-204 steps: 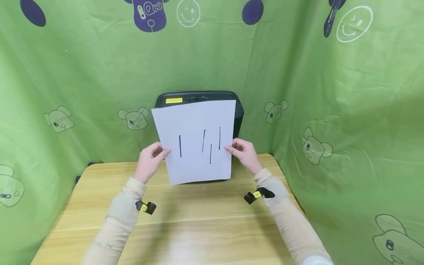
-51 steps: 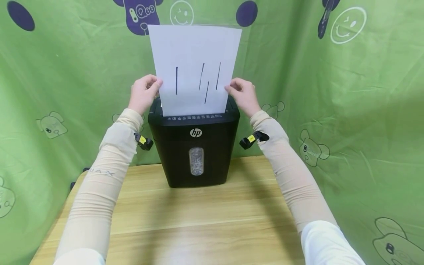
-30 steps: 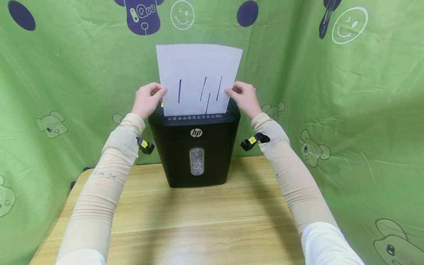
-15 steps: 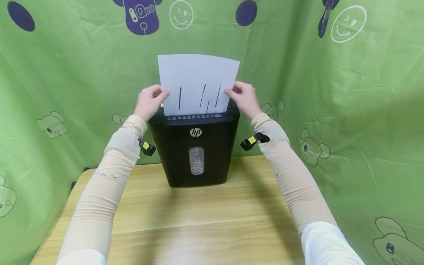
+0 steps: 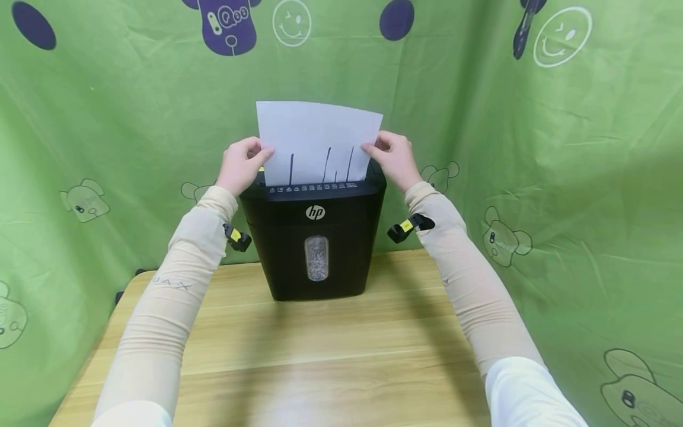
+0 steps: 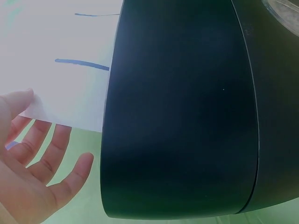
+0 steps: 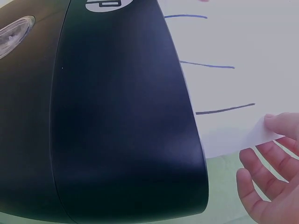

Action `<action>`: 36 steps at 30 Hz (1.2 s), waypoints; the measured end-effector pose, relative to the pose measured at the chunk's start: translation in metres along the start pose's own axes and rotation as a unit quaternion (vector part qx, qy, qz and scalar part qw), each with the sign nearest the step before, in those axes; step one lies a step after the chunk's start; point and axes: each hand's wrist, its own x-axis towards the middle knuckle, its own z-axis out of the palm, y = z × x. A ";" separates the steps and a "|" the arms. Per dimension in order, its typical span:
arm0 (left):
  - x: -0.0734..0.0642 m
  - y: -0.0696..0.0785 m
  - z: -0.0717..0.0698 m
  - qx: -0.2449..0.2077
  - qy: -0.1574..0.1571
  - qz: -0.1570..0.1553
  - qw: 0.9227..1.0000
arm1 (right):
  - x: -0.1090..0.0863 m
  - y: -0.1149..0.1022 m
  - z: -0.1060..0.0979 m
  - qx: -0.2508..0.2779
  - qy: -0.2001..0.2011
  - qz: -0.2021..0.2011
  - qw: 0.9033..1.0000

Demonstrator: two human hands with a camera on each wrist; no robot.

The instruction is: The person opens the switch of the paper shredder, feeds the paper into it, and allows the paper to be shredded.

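A black paper shredder (image 5: 341, 243) with an HP logo stands upright at the back of the table. Out of its top slot rises a white sheet of paper (image 5: 315, 133) marked with several dark pen lines, its lower part hidden inside the shredder. My left hand (image 5: 240, 163) pinches the sheet's left edge between thumb and fingers. At the opposite edge, my right hand (image 5: 393, 159) pinches the paper the same way. Both wrist views show the thumb on the front face of the sheet and the fingers behind it, close to the shredder's top.
The wooden table (image 5: 320, 356) spreads in front of the shredder. Green printed curtains (image 5: 331, 65) hang behind and at both sides. Shredded scraps show through the shredder's window (image 5: 317, 258). Small black cameras are strapped to both wrists.
Earlier both hands held the sheet in front of the shredder; it was then raised to the slot. Since then the paper has sunk steadily, its top edge lower and its lines partly inside.
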 end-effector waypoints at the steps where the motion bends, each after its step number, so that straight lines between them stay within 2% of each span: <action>1: 0.000 0.000 0.000 0.000 0.000 0.000 1.000 | 0.000 0.000 0.000 0.001 0.001 0.000 1.000; 23: 0.000 -0.004 0.001 -0.013 -0.006 -0.010 1.000 | -0.003 0.002 0.001 0.010 0.008 0.006 1.000; 36: 0.001 -0.008 0.001 -0.020 -0.006 -0.002 1.000 | -0.002 0.003 0.002 0.018 0.007 0.012 1.000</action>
